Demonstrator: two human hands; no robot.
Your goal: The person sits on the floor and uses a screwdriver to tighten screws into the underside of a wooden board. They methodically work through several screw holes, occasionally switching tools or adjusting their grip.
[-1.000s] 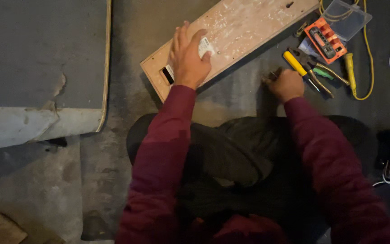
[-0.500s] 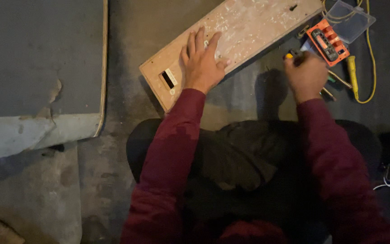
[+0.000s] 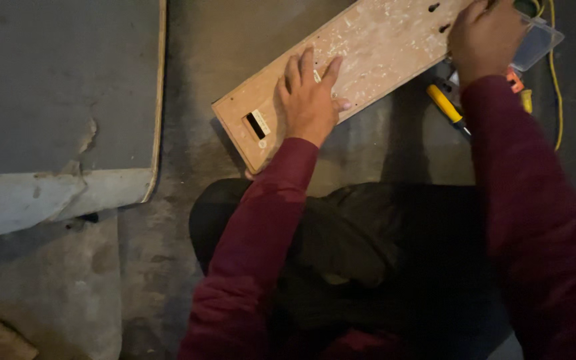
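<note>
Grey slab (image 3: 55, 87) fills upper left, same spot as before. Chipboard plank (image 3: 341, 67) lies diagonal on concrete floor (image 3: 188, 200) in front of seated person, near end low-left with small dark slot (image 3: 256, 125), far end running up-right; lies as it did half a second ago. Left hand (image 3: 311, 100) flat on plank, fingers spread, pressing not gripping, same place as earlier. Right hand (image 3: 485, 37) has moved up from the tool pile to plank's far end beside clear plastic box (image 3: 538, 40); whether it grasps anything, cannot tell. Yellow-handled screwdriver (image 3: 445, 103) now uncovered on floor under right forearm. Yellow cable (image 3: 556, 73) at right.
</note>
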